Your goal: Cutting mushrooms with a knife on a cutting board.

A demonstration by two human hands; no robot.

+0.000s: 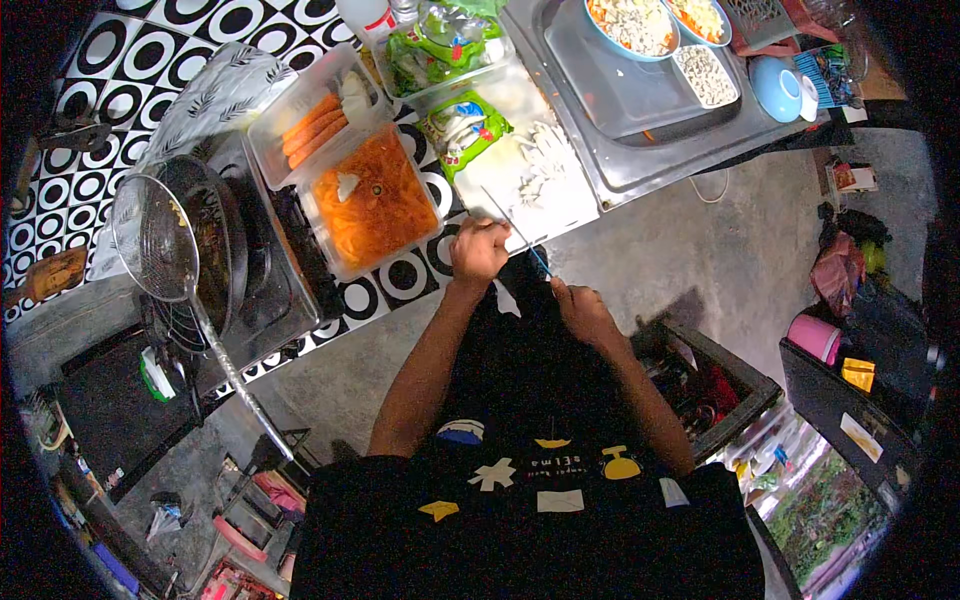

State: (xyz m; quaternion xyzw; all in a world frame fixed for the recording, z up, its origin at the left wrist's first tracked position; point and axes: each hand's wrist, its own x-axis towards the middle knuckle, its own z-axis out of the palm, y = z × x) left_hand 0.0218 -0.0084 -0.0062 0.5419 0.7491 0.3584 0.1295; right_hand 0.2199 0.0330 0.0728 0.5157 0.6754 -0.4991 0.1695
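My right hand [589,309] grips the blue handle of a knife [534,253], whose thin blade points up and left over the near edge of a white cutting board [564,214]. Beside the blade, my left hand [478,249] rests at the board's near left edge with its fingers curled; whether anything is under them is hidden. Sliced white mushrooms [546,165] lie in a loose pile on the board's right half. A green and clear plastic mushroom packet [466,133], bearing writing, lies farther back on the board.
Left of the board stand a plastic tub of orange contents [375,199] and another with carrots [316,129]. Farther left, a long-handled strainer [157,240] lies over a wok [217,247]. A metal tray [592,97] at right bears bowls of chopped food [634,26]. An upturned blue bowl [775,88] sits beyond.
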